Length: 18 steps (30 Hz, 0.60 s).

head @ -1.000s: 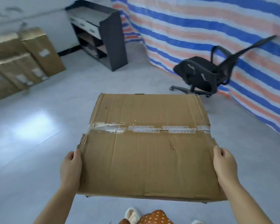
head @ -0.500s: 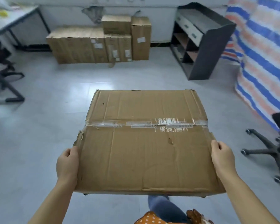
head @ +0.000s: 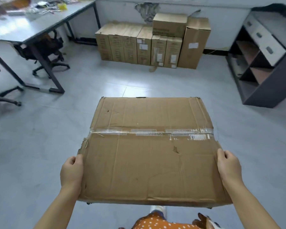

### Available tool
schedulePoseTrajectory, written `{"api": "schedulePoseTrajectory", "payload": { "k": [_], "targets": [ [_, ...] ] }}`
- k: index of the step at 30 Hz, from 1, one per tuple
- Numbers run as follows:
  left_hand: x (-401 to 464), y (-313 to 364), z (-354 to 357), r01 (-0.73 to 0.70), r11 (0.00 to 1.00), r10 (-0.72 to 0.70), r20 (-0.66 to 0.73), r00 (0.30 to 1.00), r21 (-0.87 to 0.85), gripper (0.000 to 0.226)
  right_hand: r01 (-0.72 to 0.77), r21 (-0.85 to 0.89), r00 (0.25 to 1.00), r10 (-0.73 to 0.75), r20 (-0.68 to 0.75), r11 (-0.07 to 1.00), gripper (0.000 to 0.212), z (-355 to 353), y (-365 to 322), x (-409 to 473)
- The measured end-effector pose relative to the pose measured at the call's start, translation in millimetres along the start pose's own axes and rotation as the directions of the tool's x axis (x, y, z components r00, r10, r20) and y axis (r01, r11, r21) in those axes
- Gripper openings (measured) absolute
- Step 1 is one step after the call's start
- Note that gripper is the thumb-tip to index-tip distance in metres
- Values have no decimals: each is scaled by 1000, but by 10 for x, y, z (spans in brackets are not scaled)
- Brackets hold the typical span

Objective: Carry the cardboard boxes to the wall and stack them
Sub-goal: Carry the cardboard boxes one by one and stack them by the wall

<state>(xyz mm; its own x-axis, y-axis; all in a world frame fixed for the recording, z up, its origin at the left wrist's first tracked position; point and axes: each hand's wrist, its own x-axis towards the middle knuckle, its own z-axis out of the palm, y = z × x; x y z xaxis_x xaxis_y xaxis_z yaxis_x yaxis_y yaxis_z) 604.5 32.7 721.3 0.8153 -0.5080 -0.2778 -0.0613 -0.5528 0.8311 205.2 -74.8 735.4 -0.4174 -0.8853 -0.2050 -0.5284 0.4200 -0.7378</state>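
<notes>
The view has turned in the last second; a second ago the striped tarpaulin and a black office chair were ahead and the cartons sat at the far left edge, and now the row of brown cardboard boxes stacked against the white wall (head: 149,45) stands straight ahead of the person. I judge from this that the turning is finished and the walk toward the wall is the step in hand; the stacking is not yet done.

The large flat brown cardboard box with clear tape across its top (head: 151,151) is carried in the air above the grey floor, well apart from the row at the wall and directly in front of it. The left hand (head: 71,171) grips the near left edge of this box, the thumb on top; the right hand (head: 228,166) grips the near right edge in the same manner; the fingers below are hidden. The box lies between the two hands, its top roughly level.

To the left of the row stands a grey worktop with black legs (head: 40,28); to the right of the row stands a dark shelf unit (head: 267,66).
</notes>
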Motion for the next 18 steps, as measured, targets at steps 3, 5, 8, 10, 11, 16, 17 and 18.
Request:
{"api": "schedulePoseTrajectory", "payload": {
  "k": [3,5,8,10,11,16,17,18],
  "targets": [
    [292,157,113,29,1000,-29,-31,999,4,29,10,-31,999,-9,30,999,34,255,-325,352],
    [534,230,156,51,999,-52,-51,997,-6,31,25,-37,998,-23,53,999,35,443,-558,542],
    [959,366,215,64,998,-64,-76,995,-9,33,37,-37,996,-34,80,999,34,773,-893,777],
    [1316,499,263,59,998,-59,-80,995,-6,30,33,-12,995,-32,92,999,34,1052,-1137,920],
    [1508,582,278,58,998,-58,-77,995,-4,27,36,-13,995,-35,89,999,34,1202,-1258,989],
    [2549,1111,284,43,999,-43,-55,998,-6,36,36,3,996,-36,79,999,36,1908,-1910,1324],
    [2752,1250,288,30,1000,-30,-52,998,-2,36,32,12,996,-33,78,999,36,2024,-2055,1384],
    [2947,1395,306,10,1000,-10,-42,999,0,35,29,24,997,-30,76,999,36,2126,-2199,1442]
  ]
}}
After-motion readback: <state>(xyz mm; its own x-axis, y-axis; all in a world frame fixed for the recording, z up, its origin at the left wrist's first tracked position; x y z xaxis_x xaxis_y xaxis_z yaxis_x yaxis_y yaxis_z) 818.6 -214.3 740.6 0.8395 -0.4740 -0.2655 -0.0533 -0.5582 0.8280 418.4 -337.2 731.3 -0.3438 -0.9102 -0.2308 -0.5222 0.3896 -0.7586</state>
